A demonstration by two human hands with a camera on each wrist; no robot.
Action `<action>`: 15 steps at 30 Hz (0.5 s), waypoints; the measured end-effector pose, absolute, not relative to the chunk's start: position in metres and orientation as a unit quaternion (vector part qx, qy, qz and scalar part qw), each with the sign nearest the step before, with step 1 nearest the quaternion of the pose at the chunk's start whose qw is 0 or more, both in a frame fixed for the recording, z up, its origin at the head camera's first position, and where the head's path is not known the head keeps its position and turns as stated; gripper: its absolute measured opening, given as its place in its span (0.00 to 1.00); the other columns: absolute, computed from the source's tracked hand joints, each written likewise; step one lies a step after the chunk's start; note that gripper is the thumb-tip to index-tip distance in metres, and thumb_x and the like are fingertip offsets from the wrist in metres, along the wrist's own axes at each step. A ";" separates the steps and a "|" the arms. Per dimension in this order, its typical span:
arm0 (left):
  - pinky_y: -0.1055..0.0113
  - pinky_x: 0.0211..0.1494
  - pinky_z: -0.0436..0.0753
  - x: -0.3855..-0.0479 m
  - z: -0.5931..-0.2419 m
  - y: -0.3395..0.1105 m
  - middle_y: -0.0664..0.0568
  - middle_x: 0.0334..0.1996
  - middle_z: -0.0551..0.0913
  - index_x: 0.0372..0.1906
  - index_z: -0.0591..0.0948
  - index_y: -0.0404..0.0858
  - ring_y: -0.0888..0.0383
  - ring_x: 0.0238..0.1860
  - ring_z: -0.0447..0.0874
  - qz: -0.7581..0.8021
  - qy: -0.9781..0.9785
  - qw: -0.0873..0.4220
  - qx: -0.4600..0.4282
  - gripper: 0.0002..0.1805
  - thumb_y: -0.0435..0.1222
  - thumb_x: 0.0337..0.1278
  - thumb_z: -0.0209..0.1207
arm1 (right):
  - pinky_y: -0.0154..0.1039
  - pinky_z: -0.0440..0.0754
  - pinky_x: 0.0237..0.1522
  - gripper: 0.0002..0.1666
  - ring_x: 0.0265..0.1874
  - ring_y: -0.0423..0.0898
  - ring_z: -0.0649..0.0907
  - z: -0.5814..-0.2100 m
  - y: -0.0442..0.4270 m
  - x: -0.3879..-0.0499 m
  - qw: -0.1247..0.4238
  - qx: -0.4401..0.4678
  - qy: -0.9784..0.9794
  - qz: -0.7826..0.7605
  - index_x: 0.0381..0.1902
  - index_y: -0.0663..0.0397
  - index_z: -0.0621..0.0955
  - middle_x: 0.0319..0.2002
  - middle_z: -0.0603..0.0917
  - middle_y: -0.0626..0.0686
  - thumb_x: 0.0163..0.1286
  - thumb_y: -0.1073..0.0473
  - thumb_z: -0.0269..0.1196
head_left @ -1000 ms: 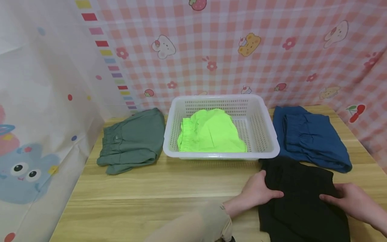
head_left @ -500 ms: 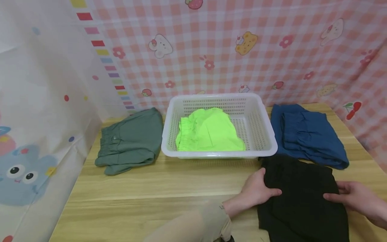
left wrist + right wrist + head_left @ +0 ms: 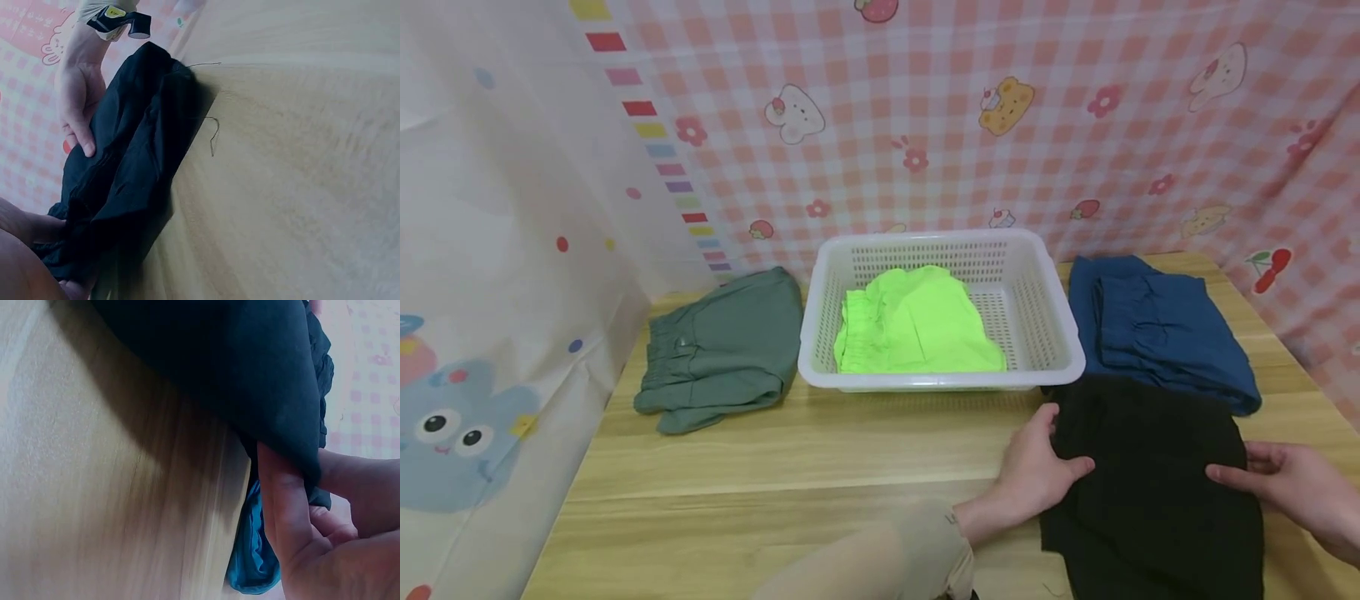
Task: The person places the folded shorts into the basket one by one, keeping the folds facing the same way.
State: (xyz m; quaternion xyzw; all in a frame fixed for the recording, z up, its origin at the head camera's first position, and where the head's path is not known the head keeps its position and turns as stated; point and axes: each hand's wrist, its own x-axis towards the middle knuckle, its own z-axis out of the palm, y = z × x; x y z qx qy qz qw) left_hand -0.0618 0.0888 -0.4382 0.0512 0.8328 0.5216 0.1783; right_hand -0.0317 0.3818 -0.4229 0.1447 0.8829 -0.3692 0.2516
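A pair of black shorts (image 3: pixel 1157 492), loosely folded, lies at the front right of the wooden table, its far end against the blue shorts. My left hand (image 3: pixel 1037 467) grips its left edge, thumb on top of the cloth and other fingers partly hidden. On the opposite edge, my right hand (image 3: pixel 1292 487) pinches the fabric between the thumb above and fingers below. In the right wrist view, that hand (image 3: pixel 325 531) holds a fold of the black cloth (image 3: pixel 250 375) raised off the tabletop. The left wrist view shows both hands at the cloth (image 3: pixel 119 169).
A white plastic basket (image 3: pixel 940 382) holds folded neon green shorts (image 3: pixel 917 325). Folded grey-green shorts (image 3: pixel 722 350) lie to its left, and folded blue shorts (image 3: pixel 1172 333) to its right. A checked curtain (image 3: pixel 887 108) hangs behind the table (image 3: pixel 775 517).
The far right corner of the black shorts has been drawn up and smoothed over, with my right hand moving slightly away from me. My left hand keeps its grip. The head view has shifted a little.
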 end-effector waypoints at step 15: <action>0.72 0.60 0.84 -0.056 -0.430 0.090 0.53 0.62 0.87 0.67 0.79 0.47 0.64 0.57 0.87 0.540 0.824 0.149 0.086 0.31 0.38 0.58 0.75 | 0.36 0.91 0.40 0.43 0.30 0.24 0.85 -0.415 0.384 -0.024 0.206 0.169 0.877 -0.399 0.70 0.87 0.66 0.41 0.94 0.54 0.80 0.50 0.62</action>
